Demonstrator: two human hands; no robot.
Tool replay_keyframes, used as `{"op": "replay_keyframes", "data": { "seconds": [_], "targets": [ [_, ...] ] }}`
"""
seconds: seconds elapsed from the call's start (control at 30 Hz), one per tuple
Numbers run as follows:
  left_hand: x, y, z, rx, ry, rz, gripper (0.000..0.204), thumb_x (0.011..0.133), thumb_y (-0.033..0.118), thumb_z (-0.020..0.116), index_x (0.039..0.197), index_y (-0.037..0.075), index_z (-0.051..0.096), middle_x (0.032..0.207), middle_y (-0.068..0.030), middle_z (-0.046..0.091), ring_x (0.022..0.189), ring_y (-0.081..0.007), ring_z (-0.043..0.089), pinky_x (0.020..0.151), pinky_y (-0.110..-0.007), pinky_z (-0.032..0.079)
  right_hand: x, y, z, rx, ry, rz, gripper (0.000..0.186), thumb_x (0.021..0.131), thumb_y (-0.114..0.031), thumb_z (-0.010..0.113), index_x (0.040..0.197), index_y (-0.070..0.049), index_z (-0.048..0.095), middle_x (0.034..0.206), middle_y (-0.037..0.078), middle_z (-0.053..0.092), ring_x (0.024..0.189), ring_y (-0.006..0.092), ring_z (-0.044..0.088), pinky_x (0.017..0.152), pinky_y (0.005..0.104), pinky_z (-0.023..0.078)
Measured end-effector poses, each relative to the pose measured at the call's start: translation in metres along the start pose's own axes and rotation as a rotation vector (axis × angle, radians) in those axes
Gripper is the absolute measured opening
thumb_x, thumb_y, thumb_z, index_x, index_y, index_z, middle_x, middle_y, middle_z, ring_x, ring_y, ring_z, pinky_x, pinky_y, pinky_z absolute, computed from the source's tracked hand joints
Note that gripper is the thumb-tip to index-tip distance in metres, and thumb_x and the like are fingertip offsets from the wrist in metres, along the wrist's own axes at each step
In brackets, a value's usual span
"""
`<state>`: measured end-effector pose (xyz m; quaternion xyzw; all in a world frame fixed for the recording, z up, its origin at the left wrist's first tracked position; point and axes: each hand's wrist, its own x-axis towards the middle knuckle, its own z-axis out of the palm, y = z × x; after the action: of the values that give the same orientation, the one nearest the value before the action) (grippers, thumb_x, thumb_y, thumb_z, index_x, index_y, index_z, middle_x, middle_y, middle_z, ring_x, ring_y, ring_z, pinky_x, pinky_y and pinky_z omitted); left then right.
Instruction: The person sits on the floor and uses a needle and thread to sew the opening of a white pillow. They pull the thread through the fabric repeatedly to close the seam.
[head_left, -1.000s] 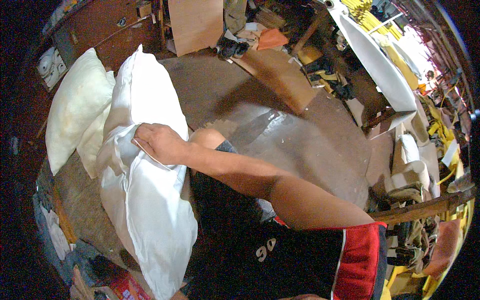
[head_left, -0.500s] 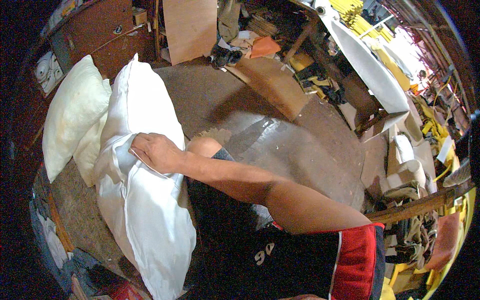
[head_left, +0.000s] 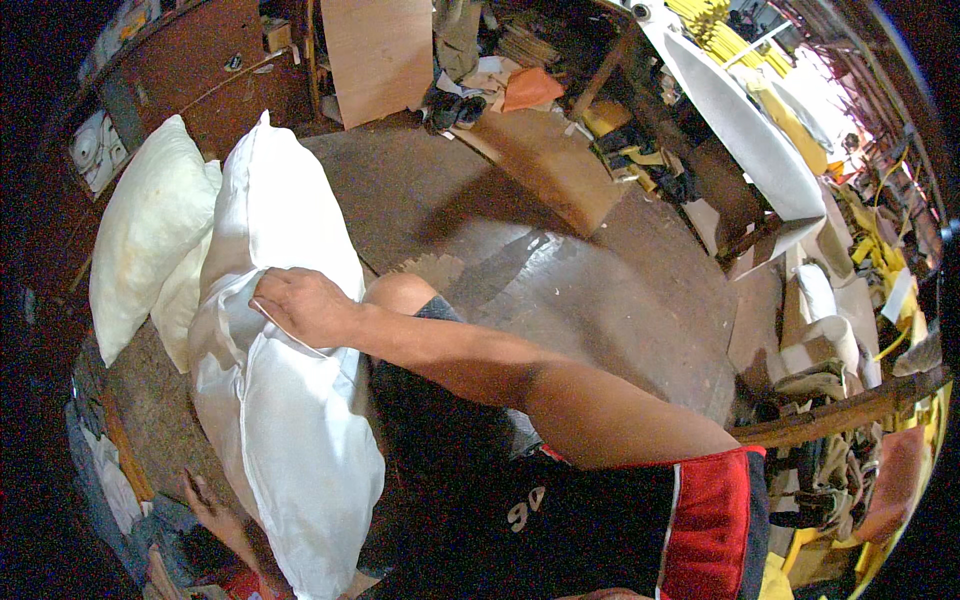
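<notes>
While your right hand [head_left: 305, 307] pinches fabric edge [head_left: 318, 353] midway along white pillow [head_left: 310, 440], left hand [head_left: 216, 512] sits low, fingers apart, near pillow's left side. White pillow located left of your bent knee [head_left: 400, 292], right of cream pillow [head_left: 148, 240].

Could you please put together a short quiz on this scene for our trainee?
1. Which hand grips the fabric of the bright white pillow?
2. True or false: a cream pillow stands to the left of the bright white one.
3. Which colour shows on the person's sleeve: a) green, b) red, c) purple?

Key: 1. The right hand. 2. True. 3. b) red.
</notes>
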<state>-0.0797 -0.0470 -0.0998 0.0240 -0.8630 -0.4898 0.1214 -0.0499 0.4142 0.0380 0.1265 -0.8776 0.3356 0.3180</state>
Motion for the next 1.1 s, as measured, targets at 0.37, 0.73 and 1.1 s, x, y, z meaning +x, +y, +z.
{"op": "replay_keyframes", "data": {
  "seconds": [0.37, 0.73, 1.1],
  "targets": [
    [-0.116, 0.257, 0.005, 0.338, -0.698, 0.532, 0.080, 0.088, 0.051, 0.067, 0.147, 0.002, 0.044, 0.160, -0.0242, 0.028, 0.147, -0.0431, 0.028, 0.120, -0.050, 0.021, 0.001, -0.007, 0.000, 0.057, 0.036, -0.018, 0.017, 0.095, -0.019, 0.059, 0.091, -0.003, 0.062, 0.088, 0.016, 0.063, 0.083, 0.0378, 0.063, 0.075, 0.0464, 0.051],
    [-0.096, 0.143, 0.019, 0.051, -0.149, 0.589, 0.037, 0.104, 0.025, 0.049, 0.126, -0.001, 0.063, 0.138, -0.0211, 0.058, 0.128, -0.0373, 0.054, 0.110, -0.044, 0.039, 0.006, -0.024, 0.020, 0.065, -0.090, -0.009, 0.017, 0.094, -0.020, 0.060, 0.094, -0.003, 0.063, 0.089, 0.017, 0.063, 0.078, 0.0404, 0.063, 0.070, 0.0489, 0.052],
    [-0.035, 0.139, -0.107, 0.122, -0.304, 0.276, 0.036, 0.104, 0.025, 0.050, 0.124, -0.001, 0.064, 0.134, -0.0198, 0.060, 0.124, -0.0351, 0.056, 0.108, -0.042, 0.040, 0.004, -0.111, 0.048, 0.379, 0.259, -0.314, 0.014, 0.086, -0.006, 0.068, 0.092, -0.004, 0.056, 0.083, 0.016, 0.056, 0.073, 0.0392, 0.060, 0.062, 0.0464, 0.049]
  ]
}}
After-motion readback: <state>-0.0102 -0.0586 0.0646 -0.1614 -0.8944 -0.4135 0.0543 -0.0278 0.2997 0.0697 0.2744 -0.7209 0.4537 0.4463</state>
